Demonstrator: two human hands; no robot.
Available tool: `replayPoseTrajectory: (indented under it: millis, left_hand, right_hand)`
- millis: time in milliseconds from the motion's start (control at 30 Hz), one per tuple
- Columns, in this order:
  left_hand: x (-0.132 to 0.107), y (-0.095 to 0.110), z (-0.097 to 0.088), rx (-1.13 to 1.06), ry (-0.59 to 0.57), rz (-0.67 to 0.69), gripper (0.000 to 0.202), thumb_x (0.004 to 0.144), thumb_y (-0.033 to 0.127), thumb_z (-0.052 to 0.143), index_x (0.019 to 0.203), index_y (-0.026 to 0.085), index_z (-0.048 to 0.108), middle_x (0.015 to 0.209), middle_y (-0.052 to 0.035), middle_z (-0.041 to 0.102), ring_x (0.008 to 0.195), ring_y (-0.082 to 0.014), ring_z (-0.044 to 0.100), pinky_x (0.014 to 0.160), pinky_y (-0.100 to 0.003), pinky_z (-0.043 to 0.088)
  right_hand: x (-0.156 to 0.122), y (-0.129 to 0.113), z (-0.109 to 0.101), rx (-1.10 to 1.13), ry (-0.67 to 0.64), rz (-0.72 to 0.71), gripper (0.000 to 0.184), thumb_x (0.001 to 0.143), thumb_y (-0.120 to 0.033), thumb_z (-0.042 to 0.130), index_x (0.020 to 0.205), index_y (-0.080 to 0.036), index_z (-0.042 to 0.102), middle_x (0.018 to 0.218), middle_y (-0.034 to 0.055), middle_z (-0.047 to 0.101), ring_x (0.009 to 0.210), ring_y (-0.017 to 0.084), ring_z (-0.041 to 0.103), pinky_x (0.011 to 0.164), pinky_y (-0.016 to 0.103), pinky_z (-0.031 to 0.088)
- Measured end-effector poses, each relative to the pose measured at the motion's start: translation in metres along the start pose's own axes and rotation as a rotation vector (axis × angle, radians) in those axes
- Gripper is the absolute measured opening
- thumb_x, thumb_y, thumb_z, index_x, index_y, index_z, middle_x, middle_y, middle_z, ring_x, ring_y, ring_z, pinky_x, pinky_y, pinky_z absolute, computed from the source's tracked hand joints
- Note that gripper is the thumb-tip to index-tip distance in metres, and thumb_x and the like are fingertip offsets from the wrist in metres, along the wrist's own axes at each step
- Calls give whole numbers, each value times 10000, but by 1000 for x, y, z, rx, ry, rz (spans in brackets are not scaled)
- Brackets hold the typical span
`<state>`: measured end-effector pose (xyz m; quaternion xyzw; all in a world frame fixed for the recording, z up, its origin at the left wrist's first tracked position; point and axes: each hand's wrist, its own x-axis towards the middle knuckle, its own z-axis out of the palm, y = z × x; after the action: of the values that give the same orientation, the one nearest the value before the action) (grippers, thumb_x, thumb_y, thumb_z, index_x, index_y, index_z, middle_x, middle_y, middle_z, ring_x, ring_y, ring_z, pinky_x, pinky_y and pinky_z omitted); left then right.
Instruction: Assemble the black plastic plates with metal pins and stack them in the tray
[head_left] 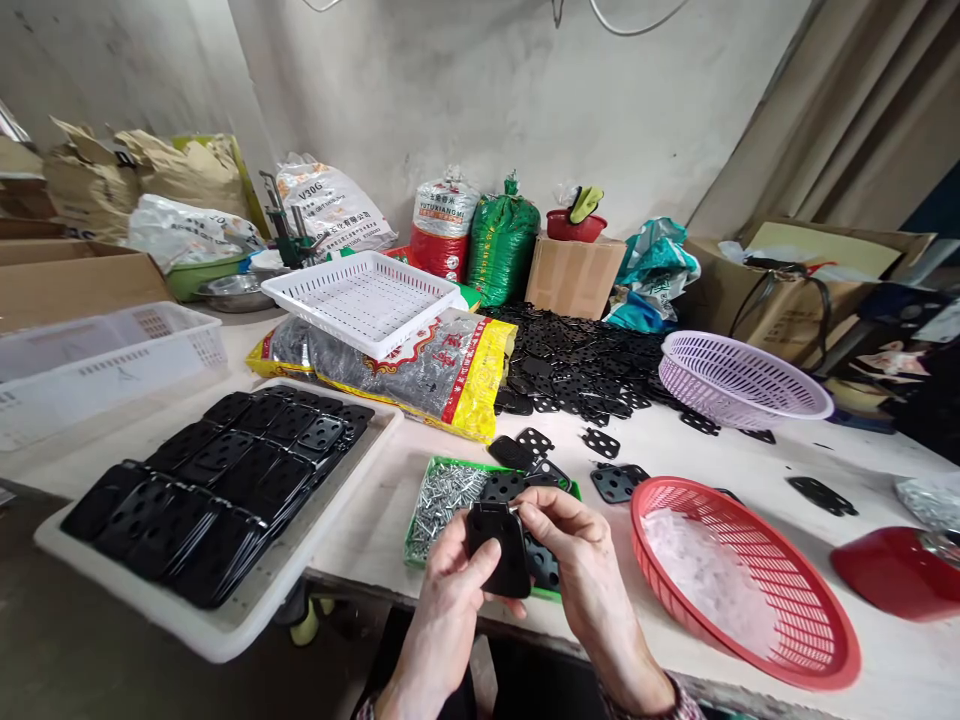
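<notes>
Both hands meet at the bottom centre over the table's front edge. My left hand and my right hand pinch a small black plastic plate between fingers and thumbs, holding it upright. Directly behind it lies a green tray with several silver screws and a few black plates in it. A white tray at the left carries rows of finished-looking black plates.
A red basket with white bits sits right of my hands, a lilac basket further back. Loose black plates are heaped mid-table. A white basket rests on a yellow-edged sack; bags and boxes line the wall.
</notes>
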<state>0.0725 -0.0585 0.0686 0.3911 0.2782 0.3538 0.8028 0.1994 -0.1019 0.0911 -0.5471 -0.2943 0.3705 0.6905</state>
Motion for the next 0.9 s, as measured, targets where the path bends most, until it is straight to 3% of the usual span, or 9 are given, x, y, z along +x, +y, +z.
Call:
replayPoseTrajectory:
  millis: [133, 300, 400, 533, 633, 767, 900]
  left_hand:
    - [0, -2, -1, -21, -28, -35, 376, 829, 342, 725, 1185, 233, 675, 1171, -96, 695, 938, -263, 694, 578, -270, 586]
    - [1, -4, 0, 102, 58, -4, 389, 824, 347, 726, 1188, 222, 665, 1203, -101, 687, 1027, -281, 662, 559, -237, 580]
    - [1, -5, -1, 169, 77, 17, 389, 842, 367, 705, 1204, 232, 661, 1245, -94, 670, 993, -276, 659, 555, -264, 596]
    - [2, -10, -6, 283, 147, 63, 445, 824, 422, 717, 1217, 220, 670, 1215, -103, 673, 930, -273, 660, 559, -315, 623]
    - [2, -15, -8, 335, 139, 67, 411, 835, 431, 700, 1194, 232, 677, 1188, -92, 676, 971, -280, 651, 541, -299, 624]
    - [2, -17, -7, 302, 99, 35, 361, 836, 415, 696, 1153, 243, 685, 1297, -81, 642, 966, -272, 656, 523, -291, 620]
    - [2, -13, -5, 258, 106, 14, 352, 848, 404, 685, 1166, 252, 679, 1366, -74, 606, 965, -264, 649, 536, -316, 628]
  right_hand:
    - [-2, 1, 0, 3, 9, -15, 211, 732, -397, 787, 734, -192, 734, 703, 12, 686, 632, 144, 559, 569, 234, 447]
    - [-2, -4, -2, -145, 11, -101, 232, 775, -418, 740, 772, -186, 735, 811, 61, 759, 737, 206, 666, 670, 282, 518]
    - [0, -10, -9, -402, 39, -238, 201, 825, -395, 666, 799, -208, 735, 858, 65, 779, 781, 232, 702, 708, 306, 534]
    - [2, -15, -18, -746, -53, -368, 153, 856, -306, 594, 783, -242, 712, 731, 8, 750, 661, 195, 688, 641, 278, 505]
    - [2, -11, -19, -698, -77, -360, 172, 889, -297, 555, 807, -238, 694, 738, 0, 741, 650, 174, 680, 597, 246, 497]
    - [2, -3, -17, -599, -48, -387, 182, 908, -319, 567, 805, -221, 682, 716, 2, 706, 629, 155, 640, 572, 228, 482]
    - [6, -2, -17, -592, -75, -421, 186, 904, -318, 594, 810, -217, 718, 758, 22, 724, 688, 173, 661, 634, 246, 508]
